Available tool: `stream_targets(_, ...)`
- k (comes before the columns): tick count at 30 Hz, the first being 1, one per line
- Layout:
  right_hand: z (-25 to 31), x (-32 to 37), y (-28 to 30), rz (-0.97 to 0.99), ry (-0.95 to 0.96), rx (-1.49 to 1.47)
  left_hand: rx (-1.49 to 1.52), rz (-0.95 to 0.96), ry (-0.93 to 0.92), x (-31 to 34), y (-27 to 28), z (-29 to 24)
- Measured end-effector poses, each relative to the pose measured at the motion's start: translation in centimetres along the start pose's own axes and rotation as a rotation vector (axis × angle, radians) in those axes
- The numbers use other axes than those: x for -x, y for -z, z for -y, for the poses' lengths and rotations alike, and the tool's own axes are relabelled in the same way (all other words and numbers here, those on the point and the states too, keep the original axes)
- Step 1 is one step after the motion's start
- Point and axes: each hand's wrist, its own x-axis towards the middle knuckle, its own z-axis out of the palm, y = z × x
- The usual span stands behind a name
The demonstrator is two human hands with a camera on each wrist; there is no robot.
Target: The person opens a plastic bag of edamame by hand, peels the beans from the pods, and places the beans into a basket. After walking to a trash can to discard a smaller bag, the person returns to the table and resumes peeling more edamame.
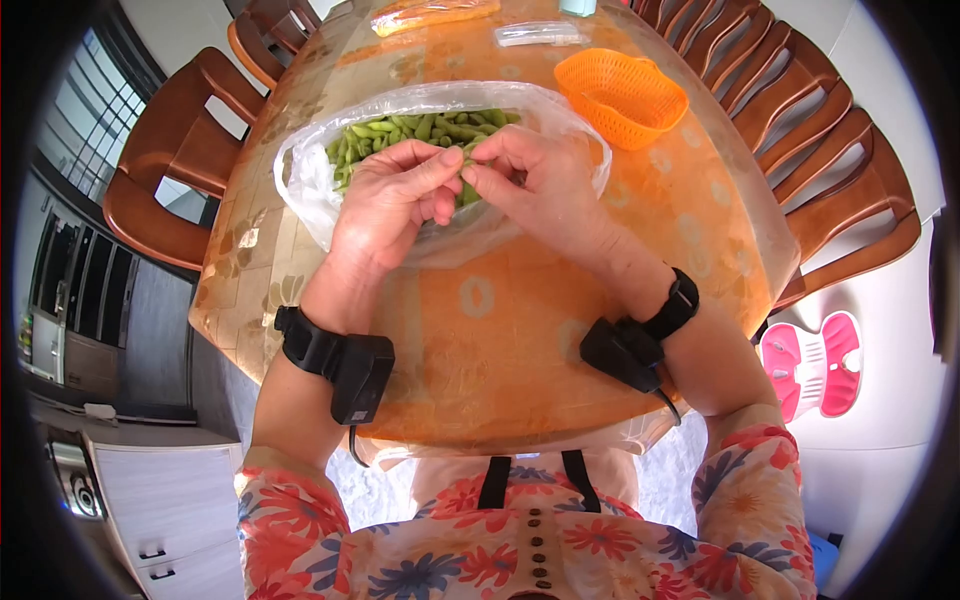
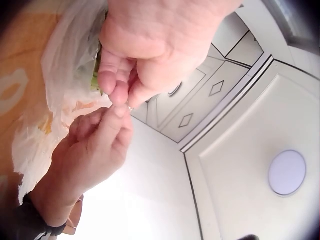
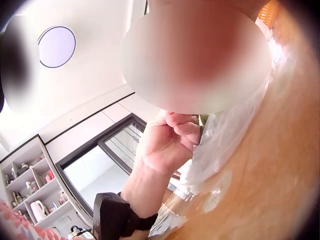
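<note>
A clear plastic bag (image 1: 312, 205) lies open on the table, full of green edamame pods (image 1: 405, 128). Over its near side my left hand (image 1: 390, 200) and right hand (image 1: 545, 185) meet, thumbs and index fingertips pinched together. A bit of green pod (image 1: 467, 163) shows between them, mostly hidden by the fingers. The left wrist view has the left hand (image 2: 160, 40) above and the right hand (image 2: 97, 145) below, tips touching. In the right wrist view the left hand (image 3: 167, 142) has curled fingers beside the bag (image 3: 220, 140); a blurred patch covers the right hand.
An orange plastic basket (image 1: 625, 100) stands right of the bag. Toward the far end lie a clear packet (image 1: 540, 34), a yellow-orange package (image 1: 435, 14) and a pale green item (image 1: 577, 6). Wooden chairs (image 1: 175, 150) line both sides of the table (image 1: 520, 350). A pink-and-white stool (image 1: 812, 365) is at right.
</note>
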Motion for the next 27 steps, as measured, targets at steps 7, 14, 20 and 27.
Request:
stream_targets(7,1.6,-1.2,2.1,-0.161,-0.06,-0.055,0.036,-0.079,-0.024,0.0,-0.2,-0.4)
stream_targets(14,-2.0,-5.2,12.5,-0.252,-0.277,0.022,0.137,-0.109,-0.16,-0.3,1.3,-1.2)
stream_targets(20,-6.6,-7.6,14.7,-0.078,-0.455,0.653,0.273,0.001,-0.111,-0.4,1.6,-1.1)
stream_targets(27,-7.9,-8.0,14.7,-0.009,-0.363,0.719,0.419,0.0,-0.025,-0.4,1.3,-1.2)
